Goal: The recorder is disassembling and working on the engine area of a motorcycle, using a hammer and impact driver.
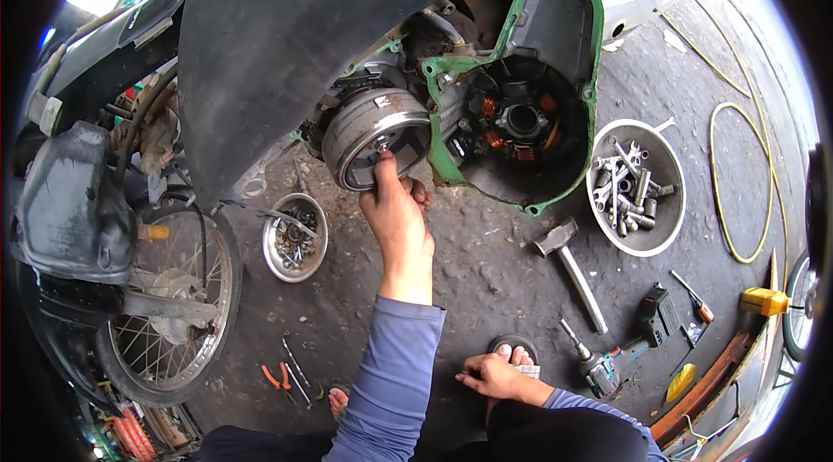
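L hand [397,219] touching flywheel [360,134] ctr | R hand [501,377] nr foot [522,355]

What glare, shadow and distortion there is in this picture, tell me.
Head view: glare washes out the upper-left and upper-right edges; shadow darkens the inside of the engine cover; the metal drum shines along its rim; lens distortion seems to bow the wooden strip at lower right; the left hand looks fairly sharp.
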`<state>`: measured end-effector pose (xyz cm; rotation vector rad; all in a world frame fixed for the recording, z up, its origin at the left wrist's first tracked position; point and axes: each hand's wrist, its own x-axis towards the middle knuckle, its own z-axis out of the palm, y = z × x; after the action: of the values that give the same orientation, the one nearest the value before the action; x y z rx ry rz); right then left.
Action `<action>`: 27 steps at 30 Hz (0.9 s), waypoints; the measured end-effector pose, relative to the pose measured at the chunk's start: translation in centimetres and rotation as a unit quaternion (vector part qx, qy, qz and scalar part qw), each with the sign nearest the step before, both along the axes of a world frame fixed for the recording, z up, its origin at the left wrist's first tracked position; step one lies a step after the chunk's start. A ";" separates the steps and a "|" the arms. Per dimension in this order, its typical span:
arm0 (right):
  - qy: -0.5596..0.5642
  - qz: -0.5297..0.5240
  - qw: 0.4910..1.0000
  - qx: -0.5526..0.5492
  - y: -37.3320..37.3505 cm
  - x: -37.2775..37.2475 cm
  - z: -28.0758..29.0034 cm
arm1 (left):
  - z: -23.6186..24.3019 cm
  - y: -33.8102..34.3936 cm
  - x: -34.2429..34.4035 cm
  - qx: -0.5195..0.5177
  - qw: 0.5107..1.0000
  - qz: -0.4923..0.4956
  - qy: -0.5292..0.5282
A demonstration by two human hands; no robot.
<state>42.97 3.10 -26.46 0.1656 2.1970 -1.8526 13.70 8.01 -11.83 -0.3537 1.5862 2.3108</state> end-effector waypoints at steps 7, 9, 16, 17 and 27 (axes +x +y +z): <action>-0.010 0.002 1.000 -0.024 0.1 0.0 -0.3 | -0.7 -0.6 1.1 0.052 0.998 0.005 0.019; -0.022 -0.002 1.000 0.002 -0.4 0.2 -0.3 | -1.0 -1.5 1.9 0.033 0.998 -0.029 0.036; -0.209 -0.198 0.953 -0.091 7.1 -5.2 3.1 | 2.9 -4.5 5.8 -0.140 0.927 -0.111 0.330; -0.134 -0.305 0.928 -0.164 9.9 -7.3 4.1 | 4.3 -3.9 5.8 -0.115 0.898 -0.116 0.410; 0.152 -0.298 0.811 -0.480 20.6 -17.3 15.5 | 18.0 9.1 -0.8 -0.297 0.582 -0.169 0.738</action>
<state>25.69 23.70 -10.91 0.3960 1.0990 -3.2850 12.85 17.13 6.14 2.0946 2.5673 1.3588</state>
